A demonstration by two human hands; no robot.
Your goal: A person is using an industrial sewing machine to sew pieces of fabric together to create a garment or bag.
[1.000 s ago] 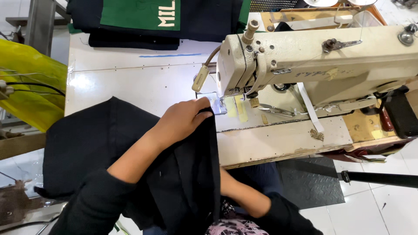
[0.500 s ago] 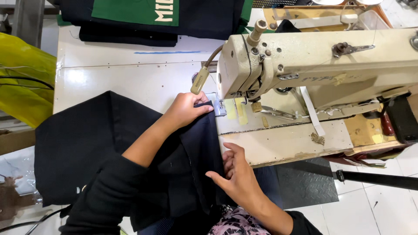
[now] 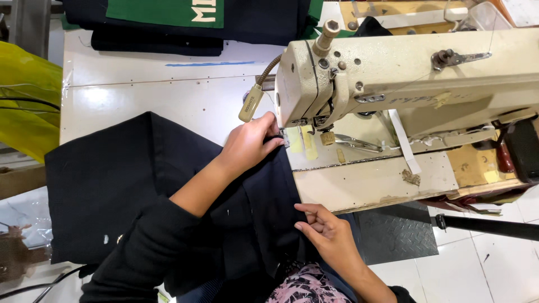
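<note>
- Head view: the left hand [image 3: 250, 143] lies flat on the black fabric [image 3: 112, 179], fingers pressed together, holding its far edge just beside the needle area of the cream sewing machine [image 3: 404, 78].
- The right hand [image 3: 325, 230] sits nearer, fingers curled and pinching the fabric's right edge where it hangs off the table edge.
- The fabric spreads over the white table [image 3: 146, 95], left of the machine and down into the person's lap.
- A stack of dark and green garments [image 3: 185, 17] lies at the far side.
- Yellow cloth [image 3: 25, 106] hangs at the left.
</note>
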